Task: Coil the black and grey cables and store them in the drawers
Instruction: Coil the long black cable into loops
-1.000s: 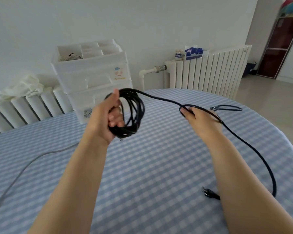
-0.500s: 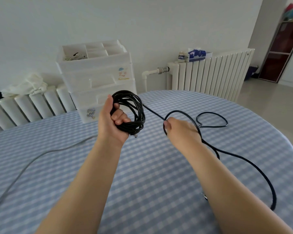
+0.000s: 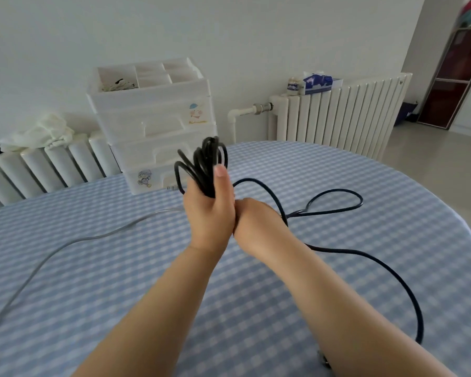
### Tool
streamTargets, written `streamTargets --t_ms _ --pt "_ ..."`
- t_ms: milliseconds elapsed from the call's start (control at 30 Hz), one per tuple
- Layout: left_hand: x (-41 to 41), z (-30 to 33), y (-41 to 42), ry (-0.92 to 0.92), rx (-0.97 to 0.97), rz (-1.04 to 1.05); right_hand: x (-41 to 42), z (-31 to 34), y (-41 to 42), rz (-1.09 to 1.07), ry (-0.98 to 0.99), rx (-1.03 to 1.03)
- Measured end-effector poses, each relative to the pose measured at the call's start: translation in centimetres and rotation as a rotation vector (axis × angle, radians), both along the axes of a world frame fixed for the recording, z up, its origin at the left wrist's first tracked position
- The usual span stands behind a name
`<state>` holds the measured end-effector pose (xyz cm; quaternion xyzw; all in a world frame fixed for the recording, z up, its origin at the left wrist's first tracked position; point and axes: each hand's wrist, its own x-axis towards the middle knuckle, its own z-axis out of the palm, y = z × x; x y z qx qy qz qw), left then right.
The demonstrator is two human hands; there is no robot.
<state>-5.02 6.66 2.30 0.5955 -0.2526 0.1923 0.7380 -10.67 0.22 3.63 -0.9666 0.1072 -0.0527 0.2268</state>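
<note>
Several loops of black cable (image 3: pixel 201 161) sit clamped in my left hand (image 3: pixel 208 210); right hand (image 3: pixel 256 221) presses against it, grip unreadable. Risk: the kinked slack on the table (image 3: pixel 93 281) could snag and tug the loops loose.

Your two hands meet above the middle of the table (image 3: pixel 392 186), the left hand (image 3: pixel 208 213) gripping a black cable (image 3: pixel 335 250) coil, the right hand (image 3: pixel 256 219) pressed against it. To your right, loose black loops sprawl across the cloth and curve back toward the near edge, fencing that side. To your left, a grey cable (image 3: pixel 65 244) runs diagonally over the cloth; the checked stretch between it and your forearms lies bare. Straight ahead, the white drawers (image 3: pixel 158 126) stand at the far edge, just behind the coil, blocking a forward reach.
</note>
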Motion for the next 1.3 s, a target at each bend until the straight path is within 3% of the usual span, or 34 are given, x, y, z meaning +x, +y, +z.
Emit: streamTargets --t_ms 100,400,533,767,933,1100,1300 --pt "0.4 -1.2 0.1 -0.185 0.251 0.091 -0.4 0.4 -0.4 -0.009 -0.021 0.080" --pt "0.9 -2.2 -0.5 -0.493 0.593 0.177 -0.8 0.0 -2.2 -0.096 -0.109 0.098" --pt "1.1 -1.6 -0.6 -0.460 0.701 0.279 -0.7 -0.7 -2.2 -0.085 -0.221 0.169" --pt "1.2 -0.8 -0.3 -0.461 0.880 0.358 -0.8 -0.6 -2.7 -0.009 -0.188 0.123" --pt "1.5 -0.8 -0.4 -0.435 0.998 0.285 -0.9 -0.6 -3.3 0.033 -0.151 0.168" --pt "2.1 0.8 0.8 -0.375 1.037 0.219 -0.9 -0.6 -2.6 0.083 -0.171 0.345" --pt "2.9 1.9 2.1 -0.254 1.086 0.103 -1.9 0.0 -2.1 0.230 -0.164 0.218"
